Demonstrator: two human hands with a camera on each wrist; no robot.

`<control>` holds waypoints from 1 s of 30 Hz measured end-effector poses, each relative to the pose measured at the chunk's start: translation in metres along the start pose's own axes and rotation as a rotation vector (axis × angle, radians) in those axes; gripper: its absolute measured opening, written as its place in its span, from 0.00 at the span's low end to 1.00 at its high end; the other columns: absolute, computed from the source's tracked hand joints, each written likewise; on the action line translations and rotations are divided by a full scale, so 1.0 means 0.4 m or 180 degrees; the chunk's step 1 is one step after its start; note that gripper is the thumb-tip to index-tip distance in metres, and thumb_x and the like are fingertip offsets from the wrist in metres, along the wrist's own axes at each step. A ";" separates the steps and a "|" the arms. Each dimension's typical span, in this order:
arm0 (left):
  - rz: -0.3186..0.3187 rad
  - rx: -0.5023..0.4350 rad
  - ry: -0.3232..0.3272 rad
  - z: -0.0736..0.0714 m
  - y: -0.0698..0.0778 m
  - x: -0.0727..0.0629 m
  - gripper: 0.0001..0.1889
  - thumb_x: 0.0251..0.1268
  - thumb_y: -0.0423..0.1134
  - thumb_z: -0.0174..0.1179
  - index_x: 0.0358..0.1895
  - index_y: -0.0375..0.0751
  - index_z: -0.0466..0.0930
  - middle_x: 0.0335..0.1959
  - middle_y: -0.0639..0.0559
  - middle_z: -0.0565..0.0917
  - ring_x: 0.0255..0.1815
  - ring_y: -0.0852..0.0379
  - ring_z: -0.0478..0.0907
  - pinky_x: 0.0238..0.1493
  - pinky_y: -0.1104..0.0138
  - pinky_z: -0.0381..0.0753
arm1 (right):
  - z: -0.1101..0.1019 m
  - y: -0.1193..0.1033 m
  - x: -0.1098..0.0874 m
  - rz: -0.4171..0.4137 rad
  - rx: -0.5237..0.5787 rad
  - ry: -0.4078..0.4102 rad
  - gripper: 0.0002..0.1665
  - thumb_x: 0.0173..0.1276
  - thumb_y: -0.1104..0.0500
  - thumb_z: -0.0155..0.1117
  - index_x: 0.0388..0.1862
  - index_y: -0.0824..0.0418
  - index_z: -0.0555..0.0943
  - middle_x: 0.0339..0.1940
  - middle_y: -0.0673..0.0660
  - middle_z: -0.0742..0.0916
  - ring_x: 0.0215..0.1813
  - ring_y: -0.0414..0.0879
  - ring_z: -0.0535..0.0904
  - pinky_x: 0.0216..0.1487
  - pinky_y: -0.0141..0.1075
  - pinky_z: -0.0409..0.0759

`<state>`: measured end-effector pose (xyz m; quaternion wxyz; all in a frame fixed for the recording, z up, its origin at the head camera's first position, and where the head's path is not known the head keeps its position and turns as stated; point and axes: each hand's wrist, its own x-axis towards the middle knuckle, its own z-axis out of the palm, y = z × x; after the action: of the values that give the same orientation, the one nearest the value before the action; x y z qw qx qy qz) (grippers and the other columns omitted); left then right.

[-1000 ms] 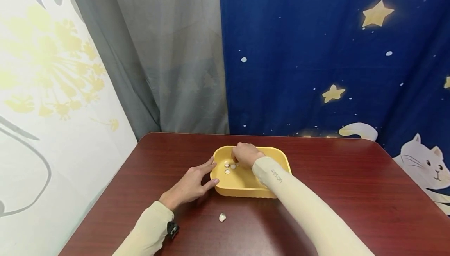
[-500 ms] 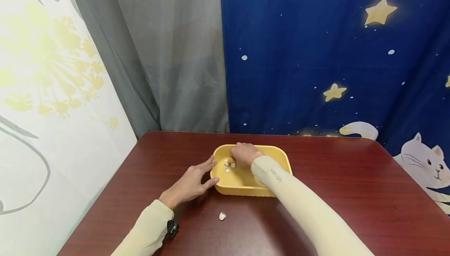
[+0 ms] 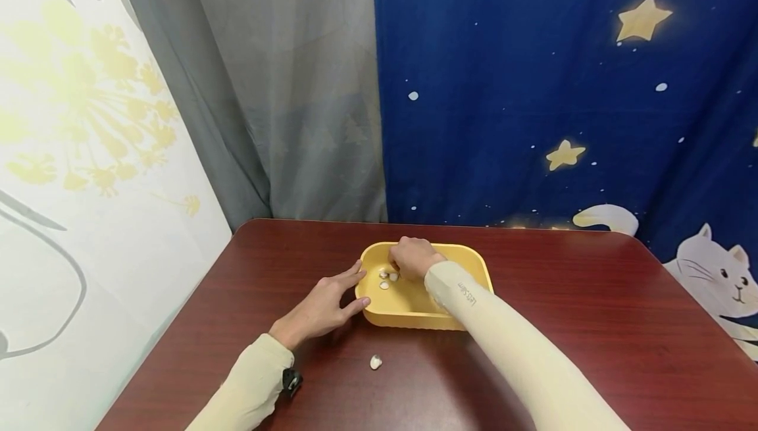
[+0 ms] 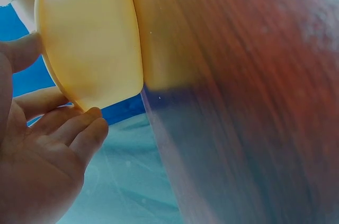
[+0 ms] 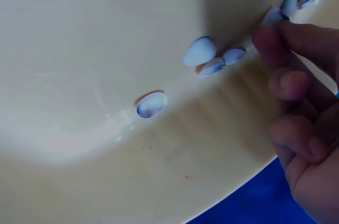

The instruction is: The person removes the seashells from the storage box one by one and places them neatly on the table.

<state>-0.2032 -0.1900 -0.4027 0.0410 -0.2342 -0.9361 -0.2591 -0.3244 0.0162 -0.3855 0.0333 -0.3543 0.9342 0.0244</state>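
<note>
A yellow plastic basin (image 3: 414,320) stands on the table. My left hand (image 3: 322,306) touches its left end, thumb and fingers spread along the rim; in the left wrist view the fingertips (image 4: 94,114) meet the basin's edge. Inside the basin is my right hand (image 3: 414,258), its fingers bent downward. The right wrist view shows its thumb and forefinger pinching a small white seashell (image 5: 274,16). Several other shells (image 5: 200,51) lie on the basin floor around it, one lone shell (image 5: 152,104) farther off. The head view has the right fingertips hidden behind the hand.
One more shell (image 3: 376,362) lies on the dark red wooden table (image 3: 284,247), in front of the basin. Behind the table hang a grey curtain (image 3: 308,89) and a blue one (image 3: 474,122) with stars. A white patterned cloth (image 3: 118,233) hangs at the left.
The whole view has shifted up slightly. Both hands stay at the basin, the right one moving only slightly among the shells.
</note>
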 end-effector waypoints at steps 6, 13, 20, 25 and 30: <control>-0.0024 0.0001 -0.0004 -0.001 0.000 -0.002 0.33 0.71 0.50 0.61 0.73 0.34 0.68 0.79 0.41 0.63 0.76 0.45 0.67 0.73 0.51 0.71 | -0.016 0.001 -0.003 0.0093 0.0005 -0.0151 0.16 0.58 0.64 0.75 0.18 0.49 0.79 0.22 0.45 0.80 0.29 0.41 0.73 0.29 0.35 0.73; -0.0018 0.0007 -0.0002 0.000 0.001 0.000 0.33 0.71 0.50 0.61 0.73 0.34 0.68 0.79 0.41 0.63 0.76 0.46 0.67 0.73 0.51 0.71 | -0.028 0.002 -0.011 0.0160 0.0016 -0.0179 0.16 0.55 0.67 0.72 0.16 0.51 0.78 0.20 0.46 0.77 0.26 0.41 0.71 0.26 0.34 0.69; -0.0029 0.0009 -0.0001 0.004 -0.002 0.000 0.33 0.72 0.49 0.61 0.73 0.34 0.68 0.79 0.41 0.63 0.76 0.46 0.67 0.73 0.51 0.71 | -0.049 0.005 -0.027 0.0172 0.0299 -0.0246 0.19 0.55 0.69 0.70 0.14 0.51 0.75 0.18 0.46 0.75 0.26 0.42 0.75 0.24 0.33 0.69; -0.0033 0.0012 -0.0018 0.004 -0.001 -0.001 0.33 0.72 0.50 0.61 0.73 0.34 0.67 0.79 0.41 0.62 0.77 0.46 0.67 0.73 0.51 0.71 | -0.070 0.010 -0.057 0.0248 0.0776 -0.0378 0.14 0.61 0.69 0.68 0.21 0.55 0.78 0.20 0.51 0.82 0.22 0.48 0.87 0.23 0.33 0.79; -0.0019 0.0032 0.0004 0.001 0.000 0.001 0.33 0.71 0.49 0.61 0.73 0.34 0.68 0.79 0.41 0.63 0.76 0.46 0.67 0.73 0.51 0.71 | -0.091 0.021 -0.091 0.0181 0.0989 -0.0369 0.08 0.64 0.67 0.67 0.27 0.58 0.82 0.24 0.56 0.88 0.22 0.51 0.88 0.21 0.33 0.78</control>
<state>-0.2036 -0.1894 -0.4030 0.0420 -0.2310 -0.9381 -0.2546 -0.3045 0.0439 -0.3460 0.1409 -0.3164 0.9329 -0.0990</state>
